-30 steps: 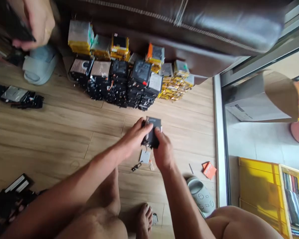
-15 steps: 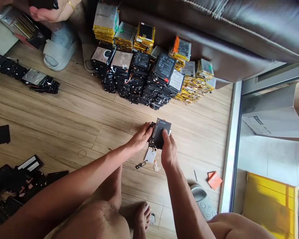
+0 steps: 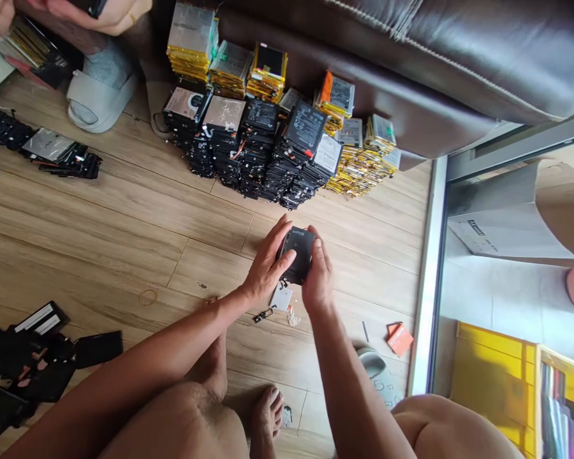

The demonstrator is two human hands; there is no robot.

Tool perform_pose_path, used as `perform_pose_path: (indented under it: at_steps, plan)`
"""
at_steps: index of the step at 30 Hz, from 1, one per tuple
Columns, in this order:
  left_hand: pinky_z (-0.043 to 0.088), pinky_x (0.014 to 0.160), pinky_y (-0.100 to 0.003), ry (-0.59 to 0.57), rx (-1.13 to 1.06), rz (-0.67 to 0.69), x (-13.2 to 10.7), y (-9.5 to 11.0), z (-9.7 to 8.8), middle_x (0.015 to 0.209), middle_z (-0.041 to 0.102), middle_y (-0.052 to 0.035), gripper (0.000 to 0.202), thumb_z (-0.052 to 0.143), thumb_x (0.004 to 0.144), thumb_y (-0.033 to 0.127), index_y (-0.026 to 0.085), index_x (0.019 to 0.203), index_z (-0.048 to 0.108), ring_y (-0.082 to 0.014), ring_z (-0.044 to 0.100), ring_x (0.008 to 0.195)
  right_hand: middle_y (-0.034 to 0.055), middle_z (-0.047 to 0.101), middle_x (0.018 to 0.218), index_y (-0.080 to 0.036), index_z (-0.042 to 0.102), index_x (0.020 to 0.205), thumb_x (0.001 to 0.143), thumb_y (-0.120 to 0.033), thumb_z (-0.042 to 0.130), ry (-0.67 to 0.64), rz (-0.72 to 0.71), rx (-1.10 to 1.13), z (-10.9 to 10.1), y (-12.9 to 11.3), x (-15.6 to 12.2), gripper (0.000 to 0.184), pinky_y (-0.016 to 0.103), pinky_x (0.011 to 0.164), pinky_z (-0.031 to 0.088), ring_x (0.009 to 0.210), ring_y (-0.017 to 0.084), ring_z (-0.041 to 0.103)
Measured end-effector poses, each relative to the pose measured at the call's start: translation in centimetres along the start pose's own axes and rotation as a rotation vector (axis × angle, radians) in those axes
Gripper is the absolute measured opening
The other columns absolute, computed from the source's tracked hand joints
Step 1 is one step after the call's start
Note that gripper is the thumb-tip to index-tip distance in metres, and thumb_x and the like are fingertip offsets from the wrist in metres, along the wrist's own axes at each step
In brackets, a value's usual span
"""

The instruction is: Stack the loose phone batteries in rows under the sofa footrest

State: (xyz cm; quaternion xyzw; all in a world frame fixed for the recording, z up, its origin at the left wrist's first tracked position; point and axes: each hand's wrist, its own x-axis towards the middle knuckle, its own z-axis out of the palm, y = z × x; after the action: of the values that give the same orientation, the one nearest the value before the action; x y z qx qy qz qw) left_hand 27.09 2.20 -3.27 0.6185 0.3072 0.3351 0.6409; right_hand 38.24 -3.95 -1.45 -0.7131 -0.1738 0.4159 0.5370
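Note:
A small stack of black flat battery packs (image 3: 300, 247) stands on the wooden floor (image 3: 124, 223) in front of me. My left hand (image 3: 266, 268) wraps its fingers round the stack's left side, thumb on top. My right hand (image 3: 318, 280) grips the right side of the same stack. Just below the stack lie a small white square piece (image 3: 280, 297) and a tiny black connector part (image 3: 262, 315).
Tall piles of black and yellow battery packs (image 3: 268, 140) stand against a dark leather sofa (image 3: 411, 57). Another person's hands (image 3: 100, 13) and a grey slipper (image 3: 98, 95) are at top left. More black packs (image 3: 33, 357) lie at left. An orange piece (image 3: 399, 338) sits by the door track.
My left hand has closed further over the stack, thumb now on top, and the stack has shifted slightly down and left. The view has drifted a little.

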Motion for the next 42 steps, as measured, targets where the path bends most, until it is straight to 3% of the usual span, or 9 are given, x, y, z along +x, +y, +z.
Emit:
perform_pose_path:
  at_steps: [7,11,14,18,23,30,36,39,42]
  plan:
    - [0.04,0.119,-0.043,0.309,0.097,0.071,0.5,-0.9,2.1,0.135,0.064,-0.0122,0.047,0.043,0.102,0.064,0.025,0.113,0.067,-0.0289,0.058,0.131,0.0095,0.073,0.132,-0.019,0.07,0.132,0.095,-0.072,0.039,0.233,0.023,0.221,1.9,1.8,1.2,0.072,0.044,0.111,0.049,0.13,0.03,0.064]
    - [0.043,0.116,-0.042,0.306,0.104,0.06,0.7,-1.0,1.7,0.129,0.066,-0.0113,0.042,0.048,0.101,0.06,0.025,0.112,0.067,-0.0288,0.06,0.126,0.0039,0.064,0.147,-0.025,0.066,0.14,0.095,-0.057,0.051,0.222,-0.073,0.144,1.1,1.2,1.0,0.057,0.041,0.12,0.04,0.143,0.026,0.053]
    - [0.043,0.115,-0.04,0.281,0.084,0.022,0.8,-0.9,1.3,0.131,0.069,-0.0108,0.045,0.047,0.102,0.058,0.025,0.124,0.068,-0.0287,0.062,0.126,0.0006,0.057,0.156,-0.028,0.065,0.142,0.101,-0.056,0.045,0.17,-0.175,0.17,1.1,1.2,0.5,0.053,0.041,0.127,0.03,0.151,0.022,0.043]
    - [0.046,0.112,-0.039,0.306,0.091,0.062,1.1,-1.2,1.5,0.124,0.073,-0.0089,0.043,0.044,0.105,0.053,0.024,0.115,0.074,-0.0272,0.065,0.121,0.0036,0.069,0.14,-0.025,0.073,0.125,0.104,-0.059,0.037,0.205,-0.239,0.291,1.5,2.0,0.6,0.053,0.043,0.125,0.032,0.143,0.023,0.052]
    - [0.051,0.106,-0.041,0.34,0.046,0.182,1.4,-1.7,2.2,0.114,0.075,-0.009,0.04,0.045,0.106,0.048,0.021,0.104,0.074,-0.0253,0.068,0.113,0.0056,0.072,0.133,-0.022,0.072,0.113,0.097,-0.046,0.058,0.209,-0.27,0.348,1.1,2.7,1.2,0.032,0.045,0.12,0.038,0.133,0.025,0.06]
    - [0.04,0.122,-0.045,0.173,-0.025,0.098,1.0,-1.7,2.1,0.148,0.063,-0.011,0.047,0.042,0.107,0.048,0.022,0.139,0.065,-0.0273,0.056,0.14,0.0062,0.072,0.134,-0.022,0.074,0.119,0.106,-0.047,0.044,0.251,-0.335,0.27,1.0,2.5,0.9,0.041,0.045,0.122,0.037,0.135,0.023,0.059]
    - [0.039,0.122,-0.051,0.111,0.199,0.306,1.4,-1.2,0.1,0.145,0.06,-0.0117,0.037,0.049,0.106,0.04,0.025,0.137,0.063,-0.028,0.054,0.14,0.0055,0.069,0.141,-0.022,0.071,0.129,0.108,-0.045,0.042,0.189,-0.325,0.326,0.5,2.2,0.7,0.043,0.044,0.126,0.033,0.141,0.022,0.055]
    - [0.035,0.125,-0.058,-0.146,0.382,0.395,1.6,-0.3,-1.6,0.162,0.042,-0.0154,0.058,0.059,0.101,0.049,0.027,0.154,0.048,-0.035,0.04,0.151,0.0059,0.067,0.144,-0.022,0.07,0.131,0.102,-0.042,0.055,0.172,-0.23,0.286,-0.6,2.3,0.5,0.038,0.045,0.125,0.035,0.142,0.023,0.054]
    - [0.036,0.124,-0.061,-0.409,0.557,0.415,2.2,0.6,-2.7,0.168,0.033,-0.0168,0.085,0.074,0.092,0.039,0.031,0.165,0.03,-0.0389,0.035,0.154,0.0077,0.07,0.136,-0.022,0.072,0.127,0.095,-0.041,0.065,0.205,-0.176,0.214,-1.6,2.6,0.4,0.038,0.045,0.118,0.042,0.132,0.025,0.06]
